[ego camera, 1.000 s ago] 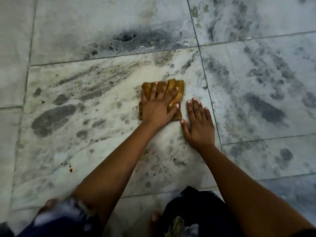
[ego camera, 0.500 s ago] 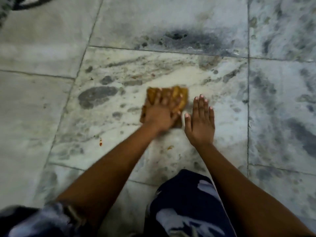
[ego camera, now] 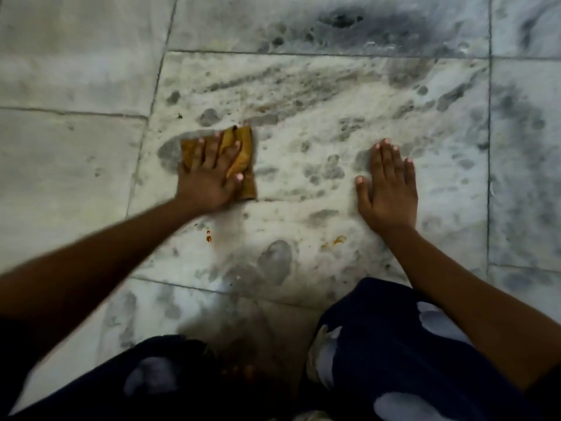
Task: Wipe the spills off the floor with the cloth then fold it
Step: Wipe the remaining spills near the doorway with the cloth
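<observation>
A small mustard-yellow cloth (ego camera: 246,150) lies bunched on the pale marble floor (ego camera: 303,123), left of centre. My left hand (ego camera: 209,174) presses flat on the cloth with fingers spread and covers most of it. My right hand (ego camera: 388,183) rests flat on the bare floor well to the right, fingers straight, holding nothing. A small red-orange spill spot (ego camera: 209,237) lies just below the cloth. A faint orange smear (ego camera: 335,240) shows near my right wrist.
Grey-veined marble tiles with dark grout lines surround the spot. A dark sooty stain (ego camera: 343,19) marks the far tile. My knees in dark patterned clothing (ego camera: 394,344) fill the bottom of the view, and bare toes (ego camera: 239,370) show between them.
My left hand has slid the cloth to the left, away from my right hand, so a wide gap lies between them. The right hand stays planted on the floor.
</observation>
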Available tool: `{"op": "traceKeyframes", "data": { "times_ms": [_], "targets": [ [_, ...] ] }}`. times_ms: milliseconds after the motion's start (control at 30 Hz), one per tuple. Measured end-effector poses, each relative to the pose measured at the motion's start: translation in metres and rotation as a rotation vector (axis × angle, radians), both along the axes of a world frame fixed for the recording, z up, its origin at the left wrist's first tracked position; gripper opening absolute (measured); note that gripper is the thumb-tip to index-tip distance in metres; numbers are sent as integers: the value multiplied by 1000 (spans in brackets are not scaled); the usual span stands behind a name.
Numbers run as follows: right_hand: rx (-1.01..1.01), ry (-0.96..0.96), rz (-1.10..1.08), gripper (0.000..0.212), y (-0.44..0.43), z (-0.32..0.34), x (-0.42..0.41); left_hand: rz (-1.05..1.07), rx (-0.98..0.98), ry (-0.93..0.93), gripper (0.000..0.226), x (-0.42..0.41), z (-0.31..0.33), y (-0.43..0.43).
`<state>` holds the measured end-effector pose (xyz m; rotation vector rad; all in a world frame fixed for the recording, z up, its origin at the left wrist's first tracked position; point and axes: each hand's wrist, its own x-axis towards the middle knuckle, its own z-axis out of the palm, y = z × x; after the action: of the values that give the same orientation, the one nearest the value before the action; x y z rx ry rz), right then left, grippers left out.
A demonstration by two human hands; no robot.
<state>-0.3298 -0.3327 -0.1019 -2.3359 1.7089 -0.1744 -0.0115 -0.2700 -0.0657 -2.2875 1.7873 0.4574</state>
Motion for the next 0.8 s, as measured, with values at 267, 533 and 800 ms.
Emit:
{"op": "traceKeyframes", "data": {
  "times_ms": [267,533,800],
  "targets": [
    [6,17,-41,74,2,2,8,-234,-96,82,69,-63,-1,23],
    [107,-45,153,72,29,14,60,253,-126,35,76,61,4,69],
    [95,13,230,69,41,7,81,-165,-98,86,70,-31,-7,113]
  ]
}}
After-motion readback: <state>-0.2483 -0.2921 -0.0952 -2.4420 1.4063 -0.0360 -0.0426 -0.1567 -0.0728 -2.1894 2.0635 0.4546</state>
